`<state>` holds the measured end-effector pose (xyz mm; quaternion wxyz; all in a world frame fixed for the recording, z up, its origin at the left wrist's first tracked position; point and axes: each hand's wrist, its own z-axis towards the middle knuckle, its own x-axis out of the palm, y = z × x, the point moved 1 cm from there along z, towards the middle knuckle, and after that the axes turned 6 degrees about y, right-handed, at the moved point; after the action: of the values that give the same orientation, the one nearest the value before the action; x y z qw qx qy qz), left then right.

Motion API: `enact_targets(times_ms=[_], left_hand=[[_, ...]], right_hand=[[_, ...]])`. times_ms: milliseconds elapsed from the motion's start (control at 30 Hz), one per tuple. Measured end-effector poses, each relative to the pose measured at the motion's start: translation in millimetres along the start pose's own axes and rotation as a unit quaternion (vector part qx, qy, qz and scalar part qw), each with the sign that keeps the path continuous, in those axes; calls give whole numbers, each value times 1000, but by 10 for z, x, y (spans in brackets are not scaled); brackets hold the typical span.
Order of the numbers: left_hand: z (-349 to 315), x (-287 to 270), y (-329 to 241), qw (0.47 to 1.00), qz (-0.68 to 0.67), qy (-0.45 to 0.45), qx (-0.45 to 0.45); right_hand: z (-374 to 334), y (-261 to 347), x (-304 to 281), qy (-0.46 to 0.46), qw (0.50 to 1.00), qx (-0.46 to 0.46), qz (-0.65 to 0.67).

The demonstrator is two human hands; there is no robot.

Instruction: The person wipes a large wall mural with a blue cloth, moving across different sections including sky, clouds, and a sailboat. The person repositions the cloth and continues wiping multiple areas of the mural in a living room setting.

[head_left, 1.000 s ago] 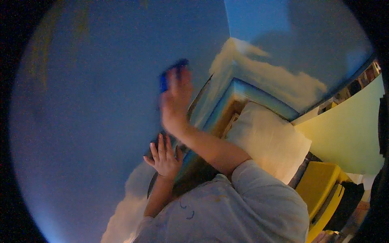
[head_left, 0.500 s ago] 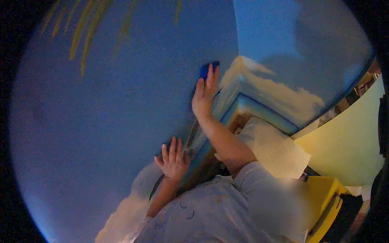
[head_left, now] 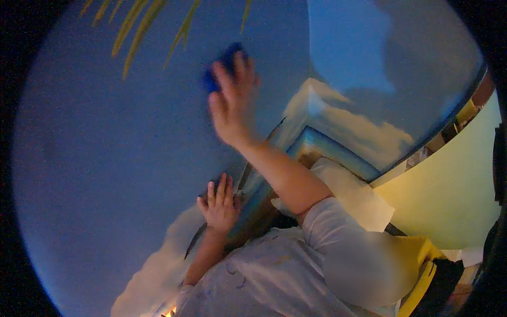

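Observation:
My right hand [head_left: 232, 103] is raised against a blue painted wall [head_left: 116, 148], fingers spread over a dark blue pad. The blue pad [head_left: 211, 82], which looks like a sponge or folded cloth, is pressed to the wall and partly covered by the fingers; motion blurs it. Lower down, my left hand [head_left: 219, 206] rests on the same wall with its fingers stretched out and nothing in it. Behind that hand runs a dark painted line, beside a pale painted cloud [head_left: 169, 248].
Yellow-green painted fronds [head_left: 140, 37] hang at the top left. The wall meets another at a corner, with painted clouds [head_left: 364, 127] on the right-hand wall. At the right are a white sheet-like thing [head_left: 356, 193], a pale curved panel [head_left: 449, 174] and a yellow object [head_left: 422, 248].
My right hand has slid the blue pad up and to the left across the wall, away from the corner. My left hand has stayed at nearly the same place on the wall.

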<state>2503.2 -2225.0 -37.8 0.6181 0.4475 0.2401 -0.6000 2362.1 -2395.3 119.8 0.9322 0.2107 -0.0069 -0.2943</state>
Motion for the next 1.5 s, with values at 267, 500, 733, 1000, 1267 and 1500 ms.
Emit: enact_targets(times_ms=[267, 500, 733, 1000, 1267, 1500], left_hand=[[328, 295, -176, 971, -205, -69, 100], [1198, 205, -669, 955, -267, -21, 126], [1460, 454, -765, 943, -271, -80, 174], [1528, 440, -801, 960, -214, -43, 175], [1506, 449, -752, 947, -266, -28, 178], [1371, 513, -794, 941, -290, 22, 173]], right_hand=[[-1703, -2029, 214, -221, 803, 519, 191], [-1002, -1467, 164, -103, 915, 372, 118], [-1055, -1625, 83, -60, 984, 156, 61], [-2546, -2473, 203, -283, 494, 651, 502], [-407, -1889, -28, -134, 868, 442, 182], [-127, -1410, -193, -9, 996, 80, 34]])
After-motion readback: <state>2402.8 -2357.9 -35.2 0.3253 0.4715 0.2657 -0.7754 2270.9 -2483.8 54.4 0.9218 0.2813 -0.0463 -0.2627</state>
